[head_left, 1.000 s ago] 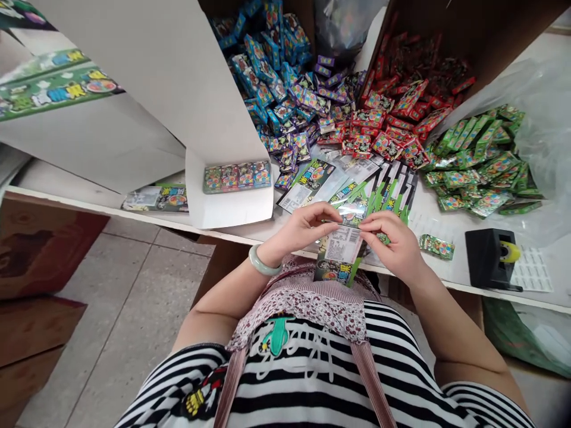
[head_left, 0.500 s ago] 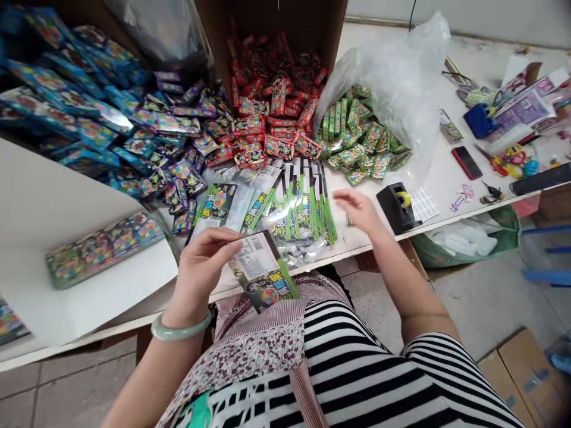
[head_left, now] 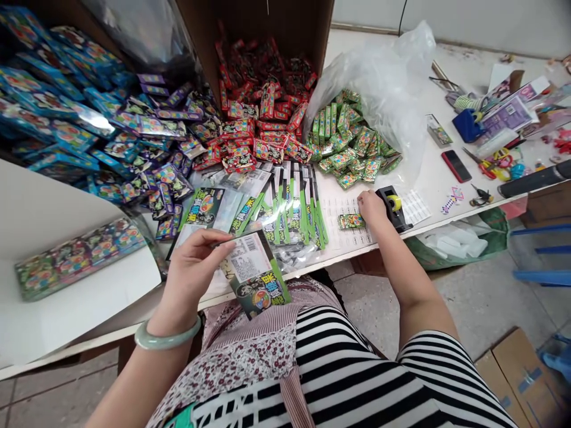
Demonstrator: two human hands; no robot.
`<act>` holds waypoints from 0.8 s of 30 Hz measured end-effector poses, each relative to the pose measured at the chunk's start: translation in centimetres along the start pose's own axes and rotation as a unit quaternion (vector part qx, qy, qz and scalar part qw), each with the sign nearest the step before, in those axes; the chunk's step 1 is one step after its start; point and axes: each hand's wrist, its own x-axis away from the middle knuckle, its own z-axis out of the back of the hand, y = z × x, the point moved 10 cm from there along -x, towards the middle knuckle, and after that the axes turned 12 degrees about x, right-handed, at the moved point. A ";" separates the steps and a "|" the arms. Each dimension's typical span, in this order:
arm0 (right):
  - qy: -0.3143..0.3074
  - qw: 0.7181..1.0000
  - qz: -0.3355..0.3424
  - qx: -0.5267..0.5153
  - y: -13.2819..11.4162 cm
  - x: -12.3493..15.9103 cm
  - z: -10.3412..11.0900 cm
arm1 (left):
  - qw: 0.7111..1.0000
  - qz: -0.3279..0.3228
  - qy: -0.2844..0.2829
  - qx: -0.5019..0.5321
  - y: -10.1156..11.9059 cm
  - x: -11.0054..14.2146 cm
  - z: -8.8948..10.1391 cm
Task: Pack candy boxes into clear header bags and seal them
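In my left hand, a dark-and-green printed packet with a white barcode label is pinched between thumb and fingers at its upper left corner. It hangs tilted in front of my apron. My right hand rests on a white sheet of small labels, just left of a black tape dispenser. Its fingers are bent together and pressed down; whatever lies under the fingertips is hidden. A small green candy pack lies on the sheet beside that hand. Several similar packets lie overlapped between my hands.
Behind are heaps of blue packs, purple packs, red packs and green packs by a clear plastic bag. A white box stands left. A phone and scissors lie right.
My right hand has come down from above the table onto the label sheet, moving right toward the tape dispenser. The left hand keeps its pinch on the packet. The view has shifted slightly.
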 end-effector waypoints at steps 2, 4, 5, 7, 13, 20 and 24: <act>0.000 1.000 0.004 0.003 0.2 0.4 0.1 | 1.000 0.003 0.000 0.004 -0.2 0.0 0.0; 0.003 1.000 0.006 0.002 0.4 0.8 0.1 | 1.000 0.010 -0.003 0.010 -0.5 0.1 -0.1; 0.004 1.000 0.005 0.001 0.6 0.8 0.1 | 1.000 0.012 -0.003 0.013 -0.6 0.1 -0.1; 0.007 1.000 0.001 0.000 0.7 0.6 0.1 | 1.000 0.013 -0.003 0.018 -0.6 0.1 -0.2; -0.001 1.000 -0.016 0.006 0.3 -0.9 -0.3 | 1.000 0.022 0.007 0.009 -0.6 0.4 0.2; 0.020 0.999 -0.008 -0.025 0.8 1.6 0.7 | 1.000 0.009 0.000 0.023 -0.1 0.5 0.1; 0.047 0.997 -0.013 -0.052 2.2 4.1 3.0 | 0.999 0.001 -0.037 0.038 0.2 0.3 -0.9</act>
